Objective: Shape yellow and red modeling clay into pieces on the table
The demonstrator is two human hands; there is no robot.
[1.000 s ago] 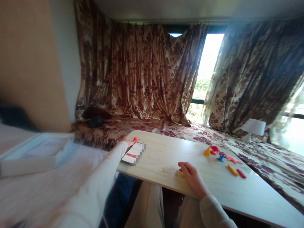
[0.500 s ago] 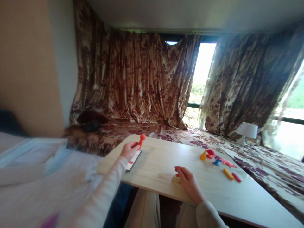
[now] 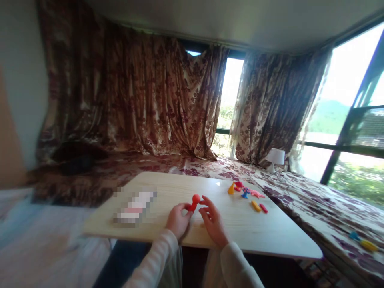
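Over the near middle of the pale wooden table [image 3: 264, 236], my left hand [image 3: 179, 221] grips a small orange-red toy with a round ball on top [image 3: 196, 199]. Thumb and fingers pinch its lower part, and the ball points up. Just right of it is my right hand [image 3: 215, 224], fingers apart and curved toward the ball. Whether its fingertips touch the ball I cannot tell. Nothing shows in the right hand.
Farther right lie a yellow cone-shaped toy [image 3: 231, 189], a red piece [image 3: 239, 185], a blue figure [image 3: 245, 193], a pink animal figure [image 3: 257, 194], a yellow stick [image 3: 256, 206] and a pink stick [image 3: 263, 208]. A blurred phone [image 3: 135, 209] lies left. Behind stands a lamp [image 3: 275, 157].
My left hand has carried the orange-red toy from above the phone rightward to the table's middle. My right hand has come up beside it. The view has turned right.
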